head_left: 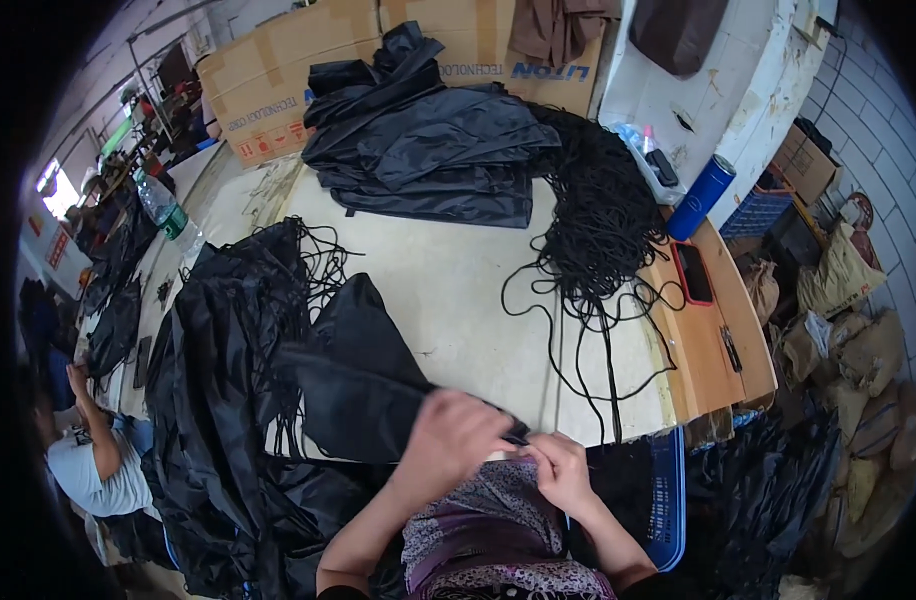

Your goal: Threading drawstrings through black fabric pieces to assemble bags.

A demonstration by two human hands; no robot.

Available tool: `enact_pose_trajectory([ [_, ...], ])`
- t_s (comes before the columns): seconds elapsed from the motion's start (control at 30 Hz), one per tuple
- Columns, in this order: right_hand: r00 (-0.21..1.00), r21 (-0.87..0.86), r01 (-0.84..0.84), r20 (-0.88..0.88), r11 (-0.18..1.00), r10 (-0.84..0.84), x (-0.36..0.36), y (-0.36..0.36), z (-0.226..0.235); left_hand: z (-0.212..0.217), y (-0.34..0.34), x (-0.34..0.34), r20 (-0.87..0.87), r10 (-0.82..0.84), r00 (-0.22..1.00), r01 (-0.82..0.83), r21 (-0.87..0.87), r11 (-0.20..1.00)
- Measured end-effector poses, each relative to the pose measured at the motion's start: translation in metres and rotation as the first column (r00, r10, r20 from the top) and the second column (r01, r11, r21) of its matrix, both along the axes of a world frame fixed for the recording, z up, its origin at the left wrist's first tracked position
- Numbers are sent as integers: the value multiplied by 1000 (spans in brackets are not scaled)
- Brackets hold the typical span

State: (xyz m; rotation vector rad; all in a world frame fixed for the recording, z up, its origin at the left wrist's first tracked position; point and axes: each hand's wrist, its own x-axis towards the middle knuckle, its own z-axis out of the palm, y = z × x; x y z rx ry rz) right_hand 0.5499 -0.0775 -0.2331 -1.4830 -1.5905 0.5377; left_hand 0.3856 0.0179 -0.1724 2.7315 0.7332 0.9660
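1. Here's the pale table [458, 280], black cloth pile [428, 150] towering at its twelve o'clock!
2. Tangled black cords [603, 215] spill at two.
3. Loose black fabric [358, 410] stretches from eight to six.
4. Left hand [450, 438], six o'clock, blurs over it; grip can't be told.
5. Right hand [564, 475], five o'clock, pinches its end!
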Motion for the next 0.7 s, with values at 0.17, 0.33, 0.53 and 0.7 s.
enact_pose_trajectory([
  [0.17, 997, 32, -68, -41, 997, 70, 17, -5, 0, -9, 28, -38, -43, -40, 998, 40, -4, 999],
  [0.33, 994, -10, -107, -22, 994, 106, 11, -7, -10, -12, 22, -32, 68, -65, 996, 64, 11, 998],
  [0.53, 989, -98, -129, -90, 987, 120, 16, 9, 13, -22, -1, -8, -81, -268, 960, 264, -59, 963],
  [0.7, 967, 208, -255, 50, 944, 250, -1, 101, 71, -34, -23, 3, -276, -461, 844, 468, -42, 883],
])
